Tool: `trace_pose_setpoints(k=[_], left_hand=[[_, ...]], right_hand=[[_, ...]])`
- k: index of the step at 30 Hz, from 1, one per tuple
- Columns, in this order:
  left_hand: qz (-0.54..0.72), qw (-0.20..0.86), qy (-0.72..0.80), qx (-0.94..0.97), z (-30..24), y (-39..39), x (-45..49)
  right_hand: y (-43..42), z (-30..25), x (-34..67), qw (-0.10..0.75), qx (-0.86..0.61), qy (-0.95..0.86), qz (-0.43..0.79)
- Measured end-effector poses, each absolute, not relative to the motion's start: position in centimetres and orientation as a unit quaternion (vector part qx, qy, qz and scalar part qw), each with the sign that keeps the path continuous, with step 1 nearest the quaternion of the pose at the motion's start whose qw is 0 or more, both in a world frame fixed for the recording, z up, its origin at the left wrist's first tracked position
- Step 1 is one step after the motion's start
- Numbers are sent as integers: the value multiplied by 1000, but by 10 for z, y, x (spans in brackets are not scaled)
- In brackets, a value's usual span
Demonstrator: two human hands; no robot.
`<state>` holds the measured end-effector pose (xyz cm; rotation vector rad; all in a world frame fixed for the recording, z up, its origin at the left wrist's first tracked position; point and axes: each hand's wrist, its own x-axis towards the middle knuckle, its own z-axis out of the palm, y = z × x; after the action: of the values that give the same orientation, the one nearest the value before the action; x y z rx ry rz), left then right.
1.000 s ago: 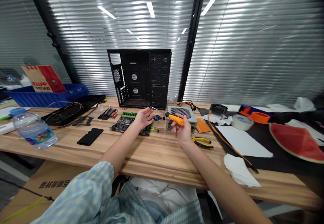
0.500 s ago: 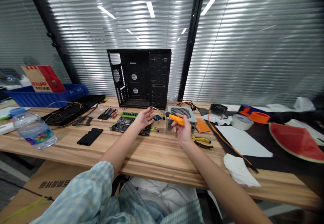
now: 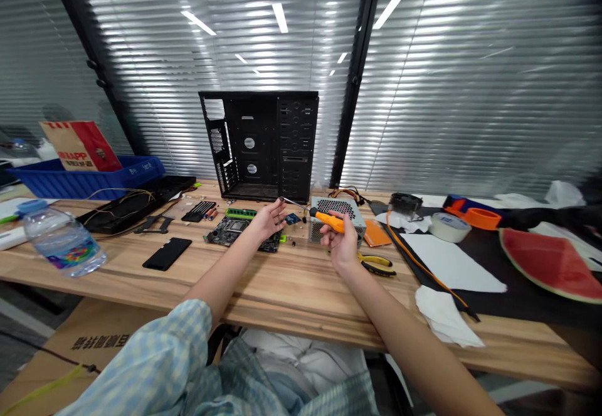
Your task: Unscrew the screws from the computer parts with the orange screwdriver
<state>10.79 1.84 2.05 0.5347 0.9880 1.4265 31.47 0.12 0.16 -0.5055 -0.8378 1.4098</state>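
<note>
My right hand (image 3: 341, 243) is closed around the orange handle of a screwdriver (image 3: 327, 219), whose metal shaft points left toward my left hand (image 3: 269, 216). My left hand has its fingers spread, palm up, with the fingertips by the shaft's tip. Under it lies a motherboard (image 3: 235, 231) with a green memory stick (image 3: 239, 213) beside it. A small blue part (image 3: 292, 218) lies between the hands. A grey power supply (image 3: 336, 209) stands just behind my right hand. An empty black computer case (image 3: 261, 145) stands upright behind.
On the wooden table are a black phone (image 3: 167, 253), a water bottle (image 3: 61, 239), a black tray with wires (image 3: 136, 201), a blue bin (image 3: 84, 176), yellow-handled pliers (image 3: 376, 264), a tape roll (image 3: 449, 226), white sheets (image 3: 454, 265) and a watermelon slice (image 3: 550, 260).
My right hand and the screwdriver have shifted very slightly right and up; otherwise nothing has visibly changed.
</note>
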Motion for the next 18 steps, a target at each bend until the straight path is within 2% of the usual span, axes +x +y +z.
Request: trace_pose_setpoints(k=[18], left_hand=[[631,606,419,242,24,16,111]], right_hand=[[2,5,319,668,-207,-355,620]])
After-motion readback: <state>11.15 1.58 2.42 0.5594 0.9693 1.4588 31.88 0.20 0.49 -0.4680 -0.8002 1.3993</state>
